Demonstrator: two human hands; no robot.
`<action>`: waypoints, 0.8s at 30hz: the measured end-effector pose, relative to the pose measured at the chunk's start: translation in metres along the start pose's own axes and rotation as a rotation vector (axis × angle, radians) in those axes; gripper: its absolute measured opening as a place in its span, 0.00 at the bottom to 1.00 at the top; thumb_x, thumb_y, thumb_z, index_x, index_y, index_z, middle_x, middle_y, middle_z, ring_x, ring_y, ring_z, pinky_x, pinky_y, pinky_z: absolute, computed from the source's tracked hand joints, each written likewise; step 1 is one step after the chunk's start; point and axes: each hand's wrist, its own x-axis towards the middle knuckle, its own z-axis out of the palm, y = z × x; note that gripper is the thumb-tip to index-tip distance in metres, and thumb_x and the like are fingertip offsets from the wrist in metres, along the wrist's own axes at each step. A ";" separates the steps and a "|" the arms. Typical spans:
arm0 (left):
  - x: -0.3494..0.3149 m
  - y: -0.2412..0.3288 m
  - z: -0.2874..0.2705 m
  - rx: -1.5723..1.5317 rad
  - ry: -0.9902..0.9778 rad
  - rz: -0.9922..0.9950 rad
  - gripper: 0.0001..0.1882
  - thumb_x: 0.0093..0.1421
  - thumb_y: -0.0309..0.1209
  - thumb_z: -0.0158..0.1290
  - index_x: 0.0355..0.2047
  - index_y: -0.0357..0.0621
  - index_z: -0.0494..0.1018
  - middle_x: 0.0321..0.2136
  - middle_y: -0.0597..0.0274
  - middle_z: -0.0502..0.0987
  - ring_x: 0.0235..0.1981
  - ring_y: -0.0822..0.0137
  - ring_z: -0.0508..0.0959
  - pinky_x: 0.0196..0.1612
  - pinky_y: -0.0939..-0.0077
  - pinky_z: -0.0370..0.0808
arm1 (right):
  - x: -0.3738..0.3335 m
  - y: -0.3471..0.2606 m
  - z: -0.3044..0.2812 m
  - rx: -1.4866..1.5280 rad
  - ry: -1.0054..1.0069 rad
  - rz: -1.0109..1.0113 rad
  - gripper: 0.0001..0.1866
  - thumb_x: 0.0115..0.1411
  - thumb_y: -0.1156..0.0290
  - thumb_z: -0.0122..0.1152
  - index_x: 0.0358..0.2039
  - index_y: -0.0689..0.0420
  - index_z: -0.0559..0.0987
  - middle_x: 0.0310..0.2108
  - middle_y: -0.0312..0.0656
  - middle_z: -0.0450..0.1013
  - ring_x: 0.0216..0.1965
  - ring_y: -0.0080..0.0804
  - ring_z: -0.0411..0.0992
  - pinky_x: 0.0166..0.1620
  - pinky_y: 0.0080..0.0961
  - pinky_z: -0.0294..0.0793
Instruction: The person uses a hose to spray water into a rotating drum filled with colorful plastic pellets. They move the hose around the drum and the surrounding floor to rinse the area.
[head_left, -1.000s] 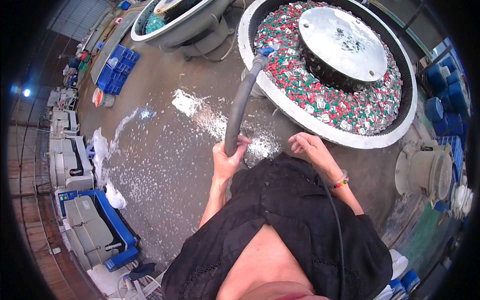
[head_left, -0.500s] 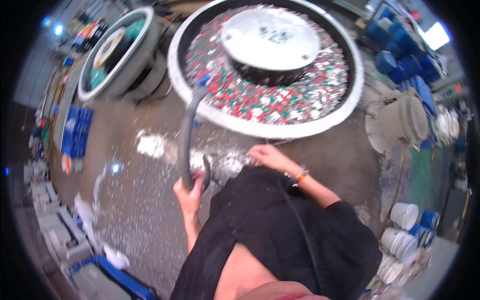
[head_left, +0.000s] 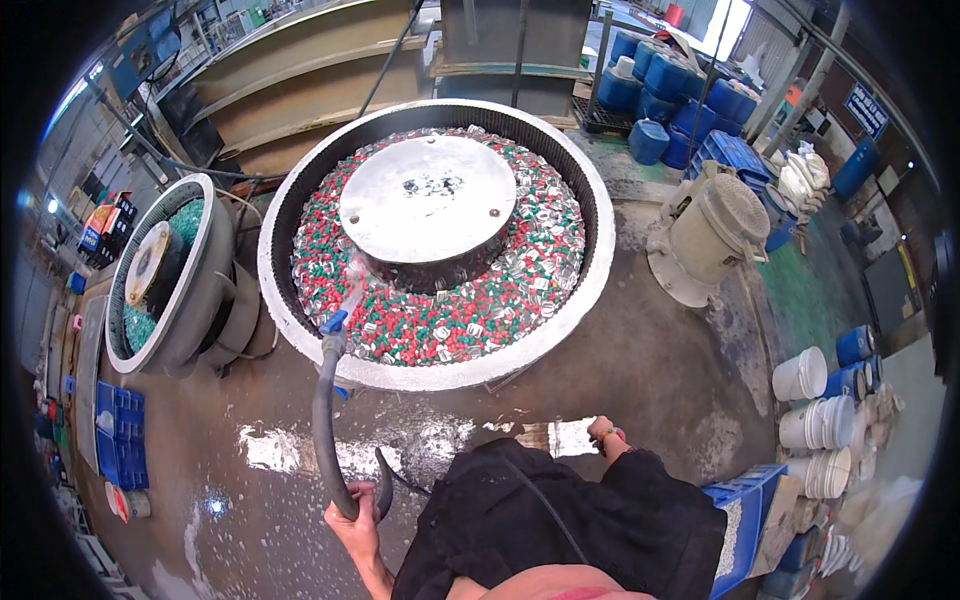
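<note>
My left hand is wrapped round a thick grey hose, which bends back on itself behind the fingers. At its far end a blue valve nozzle reaches over the near left rim of a large round tub. A thin spray of water leaves the nozzle toward the ring of small red and green pieces mixed with shiny metal parts. A white round lid covers the tub's central hub. Apart from the hose, my right hand is low in front of me, its fingers curled; nothing shows in it.
A smaller round tub with green pieces stands at the left, near blue crates. To the right are a beige motor-like machine, white buckets and a blue bin. The floor is wet.
The view has tilted up, so the tub sits lower in it. The hose stays in my left hand, its nozzle now over the tub's contents. My right hand has moved outward to the right.
</note>
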 end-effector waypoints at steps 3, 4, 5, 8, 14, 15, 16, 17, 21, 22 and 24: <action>0.002 0.002 -0.003 0.003 -0.036 0.009 0.05 0.51 0.16 0.49 0.29 0.33 0.71 0.11 0.71 0.63 0.09 0.83 0.58 0.12 0.86 0.51 | -0.015 0.012 0.002 0.044 -0.031 -0.020 0.12 0.51 0.73 0.52 0.28 0.72 0.77 0.22 0.46 0.77 0.21 0.37 0.77 0.26 0.30 0.78; 0.003 0.002 -0.004 0.011 -0.043 0.015 0.04 0.51 0.16 0.49 0.29 0.33 0.72 0.11 0.71 0.63 0.09 0.83 0.58 0.12 0.86 0.51 | -0.021 0.013 0.006 0.068 -0.055 -0.054 0.12 0.51 0.73 0.52 0.29 0.72 0.77 0.22 0.46 0.77 0.21 0.38 0.77 0.25 0.30 0.78; 0.003 0.004 -0.006 0.021 -0.049 0.024 0.04 0.51 0.16 0.49 0.29 0.33 0.72 0.11 0.71 0.63 0.09 0.83 0.58 0.12 0.86 0.51 | -0.027 0.010 0.013 0.094 -0.082 -0.090 0.13 0.51 0.73 0.52 0.29 0.72 0.77 0.22 0.47 0.77 0.20 0.38 0.76 0.24 0.31 0.78; 0.000 0.008 -0.025 0.044 -0.061 -0.024 0.01 0.52 0.18 0.52 0.26 0.34 0.73 0.12 0.70 0.67 0.12 0.82 0.64 0.14 0.86 0.57 | -0.079 -0.049 0.020 0.084 -0.046 -0.198 0.16 0.48 0.64 0.51 0.31 0.61 0.79 0.33 0.53 0.75 0.39 0.46 0.74 0.42 0.35 0.73; -0.001 0.008 -0.041 0.283 -0.062 -0.019 0.06 0.52 0.26 0.56 0.28 0.35 0.76 0.17 0.66 0.74 0.19 0.79 0.70 0.22 0.82 0.66 | -0.043 -0.028 0.056 -0.069 -0.079 -0.912 0.12 0.49 0.78 0.50 0.33 0.61 0.78 0.23 0.42 0.75 0.20 0.30 0.73 0.22 0.26 0.72; -0.011 0.014 -0.047 0.270 -0.054 -0.036 0.06 0.52 0.27 0.57 0.28 0.35 0.76 0.19 0.66 0.75 0.20 0.79 0.71 0.24 0.82 0.67 | -0.130 -0.072 0.027 0.394 -0.212 -0.420 0.13 0.50 0.78 0.49 0.35 0.62 0.78 0.23 0.43 0.74 0.20 0.28 0.72 0.22 0.24 0.72; -0.016 0.019 -0.047 0.230 -0.109 0.038 0.04 0.53 0.24 0.55 0.29 0.37 0.76 0.19 0.68 0.75 0.21 0.80 0.70 0.24 0.84 0.67 | -0.137 -0.058 0.023 0.454 -0.183 -0.336 0.11 0.52 0.77 0.49 0.35 0.61 0.78 0.22 0.42 0.74 0.18 0.27 0.71 0.21 0.23 0.71; -0.015 0.010 -0.047 0.169 -0.140 0.019 0.04 0.53 0.23 0.54 0.29 0.37 0.76 0.20 0.70 0.74 0.21 0.81 0.70 0.23 0.84 0.66 | -0.151 -0.047 0.023 0.447 -0.174 -0.263 0.11 0.54 0.74 0.49 0.35 0.62 0.78 0.20 0.41 0.73 0.18 0.27 0.71 0.21 0.22 0.70; -0.013 0.010 -0.045 0.103 -0.210 0.022 0.05 0.53 0.19 0.52 0.30 0.38 0.76 0.17 0.74 0.71 0.18 0.84 0.65 0.20 0.86 0.61 | -0.130 0.010 0.032 0.263 -0.141 -0.219 0.11 0.52 0.70 0.56 0.32 0.62 0.79 0.18 0.40 0.72 0.18 0.27 0.70 0.21 0.24 0.69; -0.015 0.006 -0.046 0.104 -0.196 0.022 0.05 0.53 0.19 0.52 0.30 0.38 0.76 0.17 0.74 0.70 0.17 0.84 0.64 0.20 0.86 0.60 | -0.133 0.018 0.033 0.265 -0.151 -0.153 0.10 0.52 0.70 0.56 0.32 0.62 0.79 0.18 0.40 0.72 0.18 0.28 0.70 0.21 0.24 0.68; -0.019 0.002 -0.047 0.109 -0.174 0.031 0.05 0.54 0.19 0.52 0.30 0.38 0.76 0.16 0.75 0.69 0.17 0.85 0.64 0.19 0.86 0.59 | -0.151 0.022 0.027 0.279 -0.171 -0.020 0.10 0.51 0.70 0.58 0.31 0.63 0.79 0.19 0.41 0.72 0.18 0.29 0.69 0.20 0.25 0.68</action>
